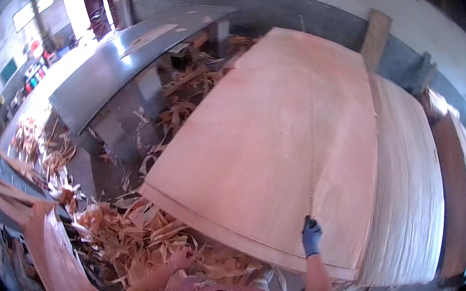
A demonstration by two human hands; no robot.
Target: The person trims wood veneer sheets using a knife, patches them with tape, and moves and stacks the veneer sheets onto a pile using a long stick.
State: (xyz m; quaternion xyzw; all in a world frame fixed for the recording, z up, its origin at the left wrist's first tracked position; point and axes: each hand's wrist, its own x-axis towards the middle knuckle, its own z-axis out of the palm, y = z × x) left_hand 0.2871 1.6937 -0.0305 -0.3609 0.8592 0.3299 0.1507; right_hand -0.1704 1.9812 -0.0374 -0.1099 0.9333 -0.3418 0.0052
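My right hand, in a blue-grey glove with dark fingertips, is closed over the near part of a large pale pink wood veneer sheet. From its fingers a long thin stick runs away from me across the sheet. The sheet tops a stack whose lower layers show along the near edge. Bare and held close to my body, my left hand hangs above veneer scraps. Its fingers look loosely apart, with nothing visible in them.
More veneer stacks, one pale and one brown-edged, stand to the right. A grey metal-topped table stands at the left. A board leans against the back wall. Long veneer strips lie at the lower left.
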